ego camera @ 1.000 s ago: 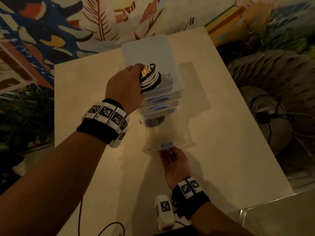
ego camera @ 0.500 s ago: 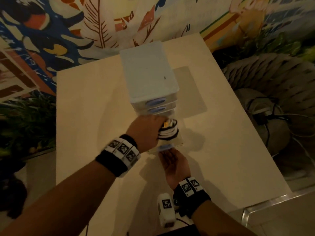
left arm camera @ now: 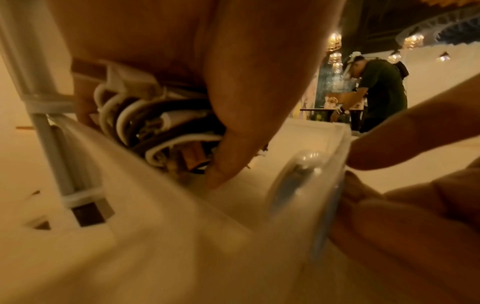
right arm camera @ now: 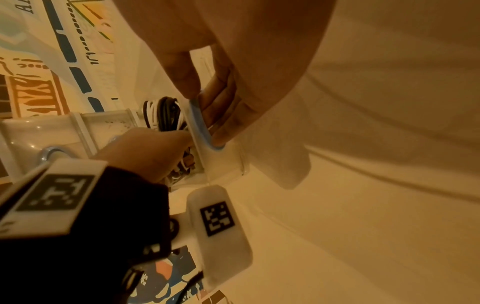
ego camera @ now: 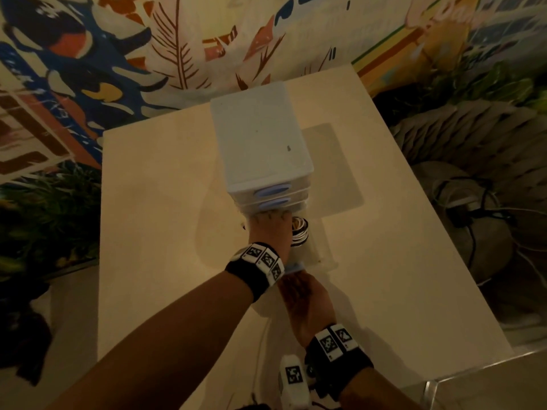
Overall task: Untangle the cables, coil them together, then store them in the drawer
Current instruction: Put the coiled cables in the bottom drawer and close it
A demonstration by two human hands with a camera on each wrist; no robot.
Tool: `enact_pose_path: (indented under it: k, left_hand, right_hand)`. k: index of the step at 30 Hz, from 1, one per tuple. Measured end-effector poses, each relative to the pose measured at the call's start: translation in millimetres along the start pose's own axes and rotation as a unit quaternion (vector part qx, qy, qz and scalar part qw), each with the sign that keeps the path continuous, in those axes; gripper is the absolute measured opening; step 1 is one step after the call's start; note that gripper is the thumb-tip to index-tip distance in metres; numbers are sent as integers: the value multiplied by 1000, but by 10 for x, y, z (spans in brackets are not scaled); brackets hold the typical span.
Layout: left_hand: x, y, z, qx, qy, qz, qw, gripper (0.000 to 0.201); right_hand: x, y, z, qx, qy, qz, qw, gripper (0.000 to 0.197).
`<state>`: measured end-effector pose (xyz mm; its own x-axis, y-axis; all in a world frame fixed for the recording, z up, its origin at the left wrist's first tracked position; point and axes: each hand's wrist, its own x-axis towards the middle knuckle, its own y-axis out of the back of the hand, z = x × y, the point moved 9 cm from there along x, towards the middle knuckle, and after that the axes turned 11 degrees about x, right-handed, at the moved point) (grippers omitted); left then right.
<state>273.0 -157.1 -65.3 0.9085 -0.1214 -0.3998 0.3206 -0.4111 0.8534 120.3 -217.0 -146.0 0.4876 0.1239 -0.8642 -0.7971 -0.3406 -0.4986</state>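
Note:
A translucent drawer unit (ego camera: 260, 143) stands in the middle of the cream table. Its lowest drawer (ego camera: 319, 255) is pulled out toward me. My left hand (ego camera: 269, 232) grips the coiled bundle of black and white cables (ego camera: 299, 235) and holds it down inside that drawer, fingers curled round the coil (left arm camera: 166, 127). My right hand (ego camera: 305, 297) pinches the drawer's blue handle (ego camera: 293, 267) at the front, thumb above and fingers under it (right arm camera: 205, 125). The left hand hides most of the coil in the head view.
Two shut drawers with blue handles (ego camera: 273, 190) sit above the open one. The cream table (ego camera: 154, 217) ends at a painted wall behind. A woven seat and loose cords (ego camera: 473, 220) lie to the right. A person (left arm camera: 376, 90) stands far off in the left wrist view.
My left hand carried the cable coil from on top of the unit down into the open lowest drawer. The right hand stayed on the drawer handle.

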Motion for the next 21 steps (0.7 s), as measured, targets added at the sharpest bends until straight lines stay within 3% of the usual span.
enact_pose_path:
  k: [2, 5, 8, 15, 18, 21]
  left_hand:
    - [-9, -42, 19, -16, 7, -4, 1000, 38]
    - [-38, -173, 56, -57, -6, -31, 998, 90]
    - [-40, -288, 68, -74, -24, -44, 996, 107]
    - [-132, -290, 129, -98, -30, -35, 994, 105]
    - [-137, -242, 109, -115, -51, -48, 991, 101]
    - [-165, -186, 21, -145, -73, -66, 985, 96]
  right_hand:
    - [-1, -4, -8, -3, -2, -4, 1000, 33]
    - [5, 0, -12, -14, -5, -6, 1000, 32]
    - [13, 5, -9, -16, -5, -3, 1000, 34]
    - [1, 16, -52, -47, 16, 0, 999, 32]
    - [-82, 60, -175, -157, 27, 22, 987, 27]
    - [-308, -7, -521, -307, 101, 38, 946, 20]
